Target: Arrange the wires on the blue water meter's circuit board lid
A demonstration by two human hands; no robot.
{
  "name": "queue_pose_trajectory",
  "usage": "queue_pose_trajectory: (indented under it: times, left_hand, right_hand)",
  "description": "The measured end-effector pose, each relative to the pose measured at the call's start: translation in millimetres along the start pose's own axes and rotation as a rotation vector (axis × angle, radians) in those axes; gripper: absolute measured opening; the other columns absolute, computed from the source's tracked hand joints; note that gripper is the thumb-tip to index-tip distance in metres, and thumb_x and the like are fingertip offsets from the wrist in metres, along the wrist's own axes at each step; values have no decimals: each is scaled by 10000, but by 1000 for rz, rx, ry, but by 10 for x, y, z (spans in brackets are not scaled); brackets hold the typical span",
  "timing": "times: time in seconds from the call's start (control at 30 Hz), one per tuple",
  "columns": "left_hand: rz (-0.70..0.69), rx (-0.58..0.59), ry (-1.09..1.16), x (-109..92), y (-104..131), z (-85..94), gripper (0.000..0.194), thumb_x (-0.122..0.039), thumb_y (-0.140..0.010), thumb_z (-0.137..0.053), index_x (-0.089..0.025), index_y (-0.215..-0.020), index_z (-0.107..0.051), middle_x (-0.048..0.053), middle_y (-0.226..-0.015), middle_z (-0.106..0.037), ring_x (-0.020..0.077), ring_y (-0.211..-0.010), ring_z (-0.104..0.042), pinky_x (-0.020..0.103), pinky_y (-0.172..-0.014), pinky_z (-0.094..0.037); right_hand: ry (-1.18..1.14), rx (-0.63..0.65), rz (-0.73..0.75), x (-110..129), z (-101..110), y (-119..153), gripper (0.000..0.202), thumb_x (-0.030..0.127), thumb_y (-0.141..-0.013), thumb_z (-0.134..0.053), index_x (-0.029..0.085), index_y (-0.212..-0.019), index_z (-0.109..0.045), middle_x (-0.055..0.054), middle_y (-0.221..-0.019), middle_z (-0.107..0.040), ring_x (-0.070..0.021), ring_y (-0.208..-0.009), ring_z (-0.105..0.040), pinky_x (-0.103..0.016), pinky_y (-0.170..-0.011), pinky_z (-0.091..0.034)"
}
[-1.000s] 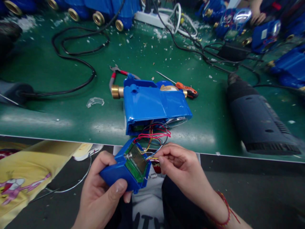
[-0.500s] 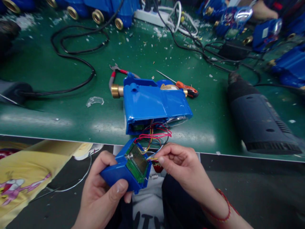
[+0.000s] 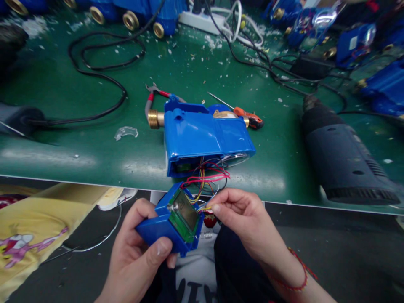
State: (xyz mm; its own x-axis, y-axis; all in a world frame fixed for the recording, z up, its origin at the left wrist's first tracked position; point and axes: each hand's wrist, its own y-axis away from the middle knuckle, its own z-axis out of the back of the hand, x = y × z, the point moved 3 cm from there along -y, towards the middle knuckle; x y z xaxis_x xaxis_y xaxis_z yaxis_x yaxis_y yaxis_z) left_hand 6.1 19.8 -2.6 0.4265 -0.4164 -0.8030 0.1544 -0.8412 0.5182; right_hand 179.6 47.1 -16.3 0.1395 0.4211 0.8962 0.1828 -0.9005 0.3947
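My left hand [image 3: 142,244] grips a blue plastic housing [image 3: 158,231] just off the bench's front edge. Set in the housing is a green circuit board with a grey display [image 3: 186,210]. My right hand [image 3: 240,214] pinches thin wires [image 3: 206,207], yellow among them, at the board's right side. More coloured wires [image 3: 206,179] run from the board up into the open end of a blue meter body [image 3: 195,134], which lies on the bench with a threaded brass fitting [image 3: 154,119] at its left. A small metal spring [image 3: 206,235] sticks out by the board's lower right corner.
Behind the meter body lie pliers [image 3: 150,99] and an orange-black screwdriver [image 3: 249,115]. A heat gun [image 3: 344,155] rests on the right. Clear plastic scrap [image 3: 126,133], black cable [image 3: 104,73] and a white power strip [image 3: 200,22] are on the green bench [image 3: 78,155]. More blue meters [image 3: 353,46] stand behind.
The housing in my left hand has shifted slightly right and tilted a little. My right hand keeps its pinch on the wires, nearly in the same place.
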Motion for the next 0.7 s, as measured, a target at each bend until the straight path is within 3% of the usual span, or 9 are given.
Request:
queue_pose_trajectory:
  times: [0.17,0.4,0.57,0.7]
  left_hand:
    - [13,5,12,9,-14,28,517,-376,-473,-934,-283,-771,-522,-100,-602,-625,71,-376,-537,127,-366,-419]
    - [-5,141,0,55,-69,123,424,-372,-587,-890,-283,-799,-534,-90,-565,-616,78,-388,-569,120,-389,-441]
    - [-71,298,-15,70,-112,156,304,-345,-690,-826,-329,-846,-566,-90,-608,-648,86,-409,-591,132,-389,-458]
    - [-26,179,-10,73,-70,107,368,-364,-620,-871,-298,-798,-555,-96,-578,-622,72,-409,-565,119,-397,-448]
  right_hand:
    - [-6,-13,-5,-7,5,2,169,335,-777,-696,169,-750,-677,-19,-668,-639,-102,-567,-524,-237,-556,-404]
    - [10,-44,-19,-37,9,0,190,354,-785,-685,173,-735,-659,-16,-662,-625,-104,-560,-520,-246,-573,-422]
    - [5,-19,18,12,-4,-7,156,329,-786,-678,173,-775,-684,-32,-725,-658,-112,-641,-556,-240,-614,-427]
    - [48,-26,-1,41,-40,-21,161,326,-744,-677,170,-780,-665,6,-609,-566,-86,-519,-447,-226,-513,-362]
